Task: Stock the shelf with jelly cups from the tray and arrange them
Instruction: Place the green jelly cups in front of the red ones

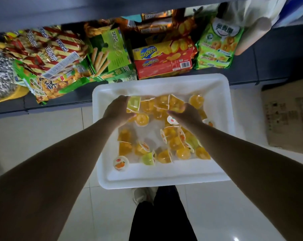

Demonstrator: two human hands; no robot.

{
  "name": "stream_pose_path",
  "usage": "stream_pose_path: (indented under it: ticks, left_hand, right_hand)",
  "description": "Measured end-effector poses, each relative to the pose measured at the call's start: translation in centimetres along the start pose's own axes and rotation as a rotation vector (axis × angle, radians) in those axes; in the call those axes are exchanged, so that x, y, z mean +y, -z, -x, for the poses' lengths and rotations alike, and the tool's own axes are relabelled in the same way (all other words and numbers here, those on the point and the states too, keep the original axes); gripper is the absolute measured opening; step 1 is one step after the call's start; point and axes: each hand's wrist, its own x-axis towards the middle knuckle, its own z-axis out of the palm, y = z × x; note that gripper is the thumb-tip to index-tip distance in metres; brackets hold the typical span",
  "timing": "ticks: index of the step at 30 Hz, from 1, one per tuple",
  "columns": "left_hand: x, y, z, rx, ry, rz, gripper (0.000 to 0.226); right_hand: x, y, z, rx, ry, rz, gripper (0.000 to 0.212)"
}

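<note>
Tray [102, 129], white plastic, sits on the pale tiled floor [48, 136] directly in front of the low dark shelf [261, 54]. Jelly cups [166, 136] lie loose across the tray floor, most orange, a few pale green, tipped at mixed angles; some show printed foil lids. One orange-lidded cup [120, 163] sits lid-up, apart from the rest, near the tray's near left corner.

Left hand [118, 108] reaches into the far left part of the tray. Fingers curl round a pale green cup [134, 104], thumb below it; the cup is tilted. Right hand [185, 113] reaches in beside it, fingers curled over a cluster of orange cups [175, 102] at the far middle of the tray. Whether those cups are lifted or resting on the tray: cannot tell. Both forearms are bare and extend from the bottom corners of the view.

On the shelf: red-and-white striped snack bags [48, 49] at left, green biscuit-stick boxes [110, 49] next, a red and yellow Zecheese box [164, 61] touching the tray's far edge, green ring-snack packs [218, 46] at right. Flattened cardboard [289, 117] lies on the floor right of the tray. Dark trouser leg [162, 218] and pale shoe [142, 195] show below the tray.
</note>
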Motion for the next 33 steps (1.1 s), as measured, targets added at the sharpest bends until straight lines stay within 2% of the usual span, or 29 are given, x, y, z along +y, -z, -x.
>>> stream_pose_path:
  ticks: [3,6,11,18,25,27,30,33]
  left_hand:
    - [-0.3,-0.9,-0.8,0.013,0.004,0.007,0.069]
    - [-0.4,-1.3,-1.5,0.015,0.014,0.025,0.066]
    - [0.0,-1.9,-2.6,0.044,0.059,0.054,0.060]
    - [0.1,-3.4,-3.2,0.044,0.122,0.046,0.064]
    - [0.3,-3.6,-3.3,0.064,0.158,0.151,0.062]
    - [0.5,-3.3,-3.4,0.068,0.162,0.173,0.059]
    - [0.7,-2.9,-3.4,0.066,0.142,0.163,0.061]
    - [1.2,-2.5,-2.9,0.058,0.114,0.134,0.064]
  right_hand:
    - [0.4,-1.1,-1.1,0.075,-0.056,-0.083,0.051]
    - [0.2,-1.0,-1.6,0.114,-0.097,-0.059,0.043]
    - [0.2,-0.8,-0.9,0.065,-0.137,-0.023,0.044]
    - [1.2,-0.1,-0.1,-0.029,-0.105,-0.305,0.035]
    - [2.7,0.3,0.0,-0.189,-0.228,-0.761,0.017]
    - [2.9,0.5,0.2,-0.272,-0.255,-0.923,0.022]
    - [3.3,0.8,0.6,-0.411,-0.239,-1.038,0.036]
    - [3.2,1.1,1.1,-0.493,-0.211,-1.092,0.034]
